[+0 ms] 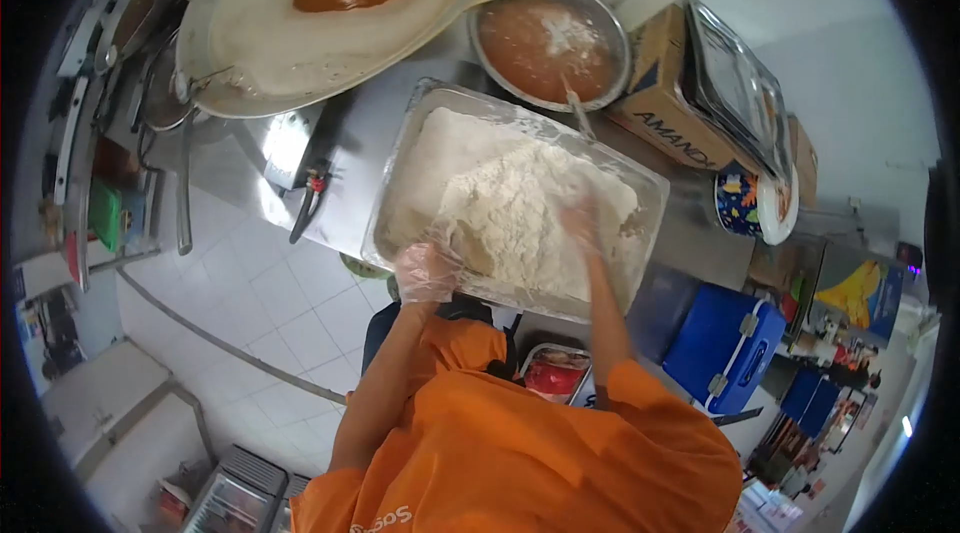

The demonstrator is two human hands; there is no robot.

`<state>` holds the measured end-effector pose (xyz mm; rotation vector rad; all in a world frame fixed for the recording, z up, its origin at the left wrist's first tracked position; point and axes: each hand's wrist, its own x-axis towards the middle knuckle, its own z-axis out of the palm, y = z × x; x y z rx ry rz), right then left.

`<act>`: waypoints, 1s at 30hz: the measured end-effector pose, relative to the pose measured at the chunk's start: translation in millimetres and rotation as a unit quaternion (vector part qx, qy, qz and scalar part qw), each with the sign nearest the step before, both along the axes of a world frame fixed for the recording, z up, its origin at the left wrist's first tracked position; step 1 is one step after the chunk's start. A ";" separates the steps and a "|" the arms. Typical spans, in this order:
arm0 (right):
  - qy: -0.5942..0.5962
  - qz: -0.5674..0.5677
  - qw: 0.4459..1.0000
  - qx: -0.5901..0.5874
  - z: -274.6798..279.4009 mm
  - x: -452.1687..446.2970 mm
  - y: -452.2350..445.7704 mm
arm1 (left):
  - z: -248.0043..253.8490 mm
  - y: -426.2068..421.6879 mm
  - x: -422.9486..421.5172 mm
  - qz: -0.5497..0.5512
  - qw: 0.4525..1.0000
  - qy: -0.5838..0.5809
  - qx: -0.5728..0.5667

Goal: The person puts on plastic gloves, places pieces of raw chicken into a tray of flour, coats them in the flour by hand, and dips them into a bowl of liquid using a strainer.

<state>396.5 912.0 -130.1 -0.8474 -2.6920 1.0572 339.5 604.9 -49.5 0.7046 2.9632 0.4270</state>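
Note:
A rectangular metal tray (655, 233) holds a broad heap of pale flour (515, 203), piled higher toward the middle and right. My left hand (425, 271), in a clear plastic glove, is closed at the tray's near left rim, its fingers curled over the edge. Over the right part of the flour is my right hand (578, 218), smeared by motion, so its fingers cannot be made out. Just behind the tray stands a round metal bowl (478, 51) of orange-brown liquid with white powder on top and a utensil handle (580, 116) sticking out.
A large two-handled pan (250, 63) with brown liquid sits at back left, beside a burner hose (308, 203). To the right are a cardboard box (650, 113), metal trays (735, 83), a patterned tin (738, 201) and a blue cooler (715, 343). White floor tiles (270, 303) show at left.

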 end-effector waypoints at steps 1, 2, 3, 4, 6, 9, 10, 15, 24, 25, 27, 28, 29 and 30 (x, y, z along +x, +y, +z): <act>-0.009 -0.016 1.000 0.013 -9.0 -22.0 -22.4 | 9.1 5.0 -2.3 0.014 0.999 -0.047 -0.007; 0.042 -0.004 0.997 0.058 -24.0 -33.9 -44.8 | 26.8 9.7 -8.4 0.030 0.995 -0.092 -0.017; 0.092 0.007 0.991 0.101 -36.0 -43.2 -63.4 | 36.4 12.0 -12.3 0.046 0.989 -0.137 -0.029; 0.063 0.038 0.984 0.160 -35.3 -44.7 -81.2 | 27.2 8.7 -8.4 0.048 0.988 -0.139 -0.041; -0.035 0.105 0.982 0.150 -22.2 -38.4 -93.9 | -0.3 1.7 -5.7 0.051 0.988 -0.135 -0.063; -0.170 0.198 0.965 -0.002 -3.4 -9.2 -95.9 | 0.5 4.7 -7.0 0.014 0.999 -0.015 -0.033; -0.158 0.190 0.969 0.000 -8.0 7.2 -85.3 | 0.3 4.6 -6.5 0.014 0.999 -0.011 -0.027; -0.075 0.113 0.986 0.098 -67.9 35.5 -22.5 | -0.8 3.5 -3.2 0.018 0.998 0.053 0.037; -0.151 0.241 0.955 0.083 -10.5 33.0 -102.3 | 29.1 9.2 -15.5 -0.015 0.989 -0.145 -0.001; -0.172 0.243 0.951 0.077 7.8 46.9 -98.8 | 26.3 9.8 -20.6 -0.023 0.986 -0.167 -0.003; -0.083 0.160 0.981 0.065 -50.7 97.8 -72.3 | 13.9 8.7 -23.8 -0.034 0.976 -0.217 -0.010; -0.118 0.129 0.985 0.011 -49.4 95.3 -74.0 | 4.1 12.0 -27.5 -0.087 0.966 -0.244 -0.026; -0.153 0.094 0.983 -0.045 -49.7 92.1 -79.0 | -5.9 18.2 -34.1 -0.143 0.951 -0.270 -0.044; -0.187 0.058 0.975 -0.102 -49.0 87.7 -85.0 | -10.6 22.4 -37.7 -0.198 0.933 -0.295 -0.062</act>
